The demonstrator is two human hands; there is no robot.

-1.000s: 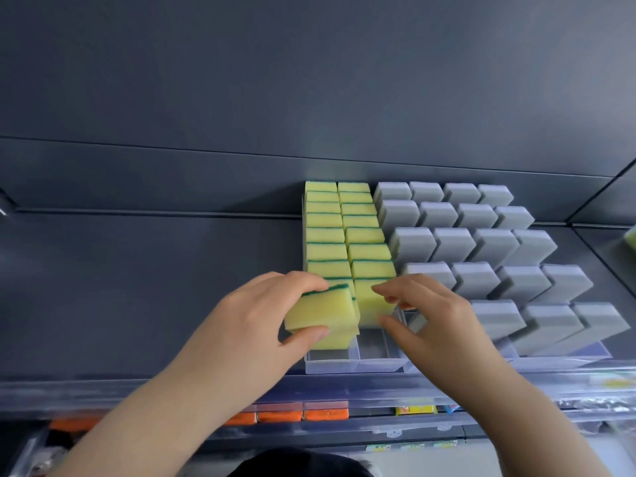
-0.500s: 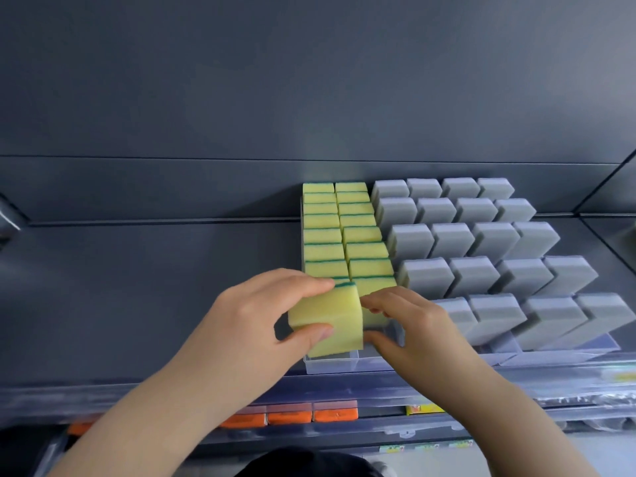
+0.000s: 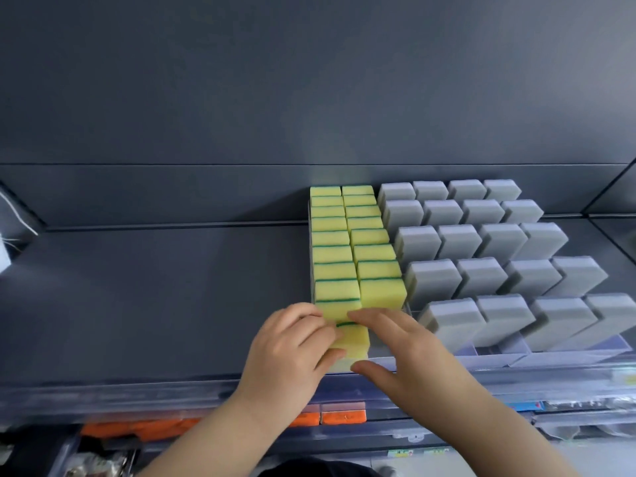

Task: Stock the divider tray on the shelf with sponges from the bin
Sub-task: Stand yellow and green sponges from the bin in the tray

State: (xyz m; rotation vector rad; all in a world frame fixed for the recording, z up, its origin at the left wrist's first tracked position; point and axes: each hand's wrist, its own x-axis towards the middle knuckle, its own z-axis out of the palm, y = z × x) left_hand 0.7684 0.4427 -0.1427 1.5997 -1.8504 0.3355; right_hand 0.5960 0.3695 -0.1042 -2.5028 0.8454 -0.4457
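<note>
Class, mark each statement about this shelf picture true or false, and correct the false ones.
1. The left hand holds the front yellow sponge. True.
2. The grey sponges stand left of the yellow sponges. False: they stand to their right.
3. The yellow sponges form two rows running front to back. True.
4. The right hand rests on a grey sponge. False: its fingers touch the front yellow sponge.

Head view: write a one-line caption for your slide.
Left hand grips and right hand steadies a yellow sponge at the front of the divider tray, beside grey sponges.
</note>
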